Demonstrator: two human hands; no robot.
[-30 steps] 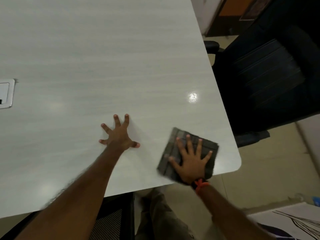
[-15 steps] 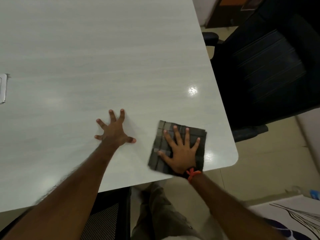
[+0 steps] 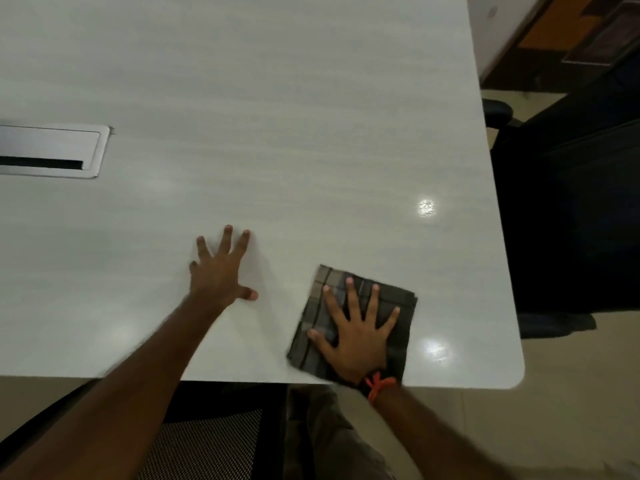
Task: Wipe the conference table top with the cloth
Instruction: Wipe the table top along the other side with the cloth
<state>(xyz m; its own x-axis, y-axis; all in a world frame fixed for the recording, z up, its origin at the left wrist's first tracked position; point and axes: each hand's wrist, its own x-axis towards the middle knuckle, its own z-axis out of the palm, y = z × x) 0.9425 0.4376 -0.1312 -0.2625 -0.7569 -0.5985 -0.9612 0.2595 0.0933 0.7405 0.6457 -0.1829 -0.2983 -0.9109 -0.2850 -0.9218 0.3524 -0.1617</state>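
head view, two hands (image 3: 221, 271) (image 3: 356, 336), one cloth (image 3: 398, 303)

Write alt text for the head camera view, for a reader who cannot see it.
A person's right hand presses flat on a folded dark checked cloth near the corner of a pale conference table, while the left hand rests open on the top beside it. A metal cable hatch sits at left; a black office chair stands at right.

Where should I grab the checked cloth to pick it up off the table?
Probably the cloth's far corner. It lies flat and folded on the table, with the right hand spread over its middle, so only its corners are free. Come from above with a pinch grip.
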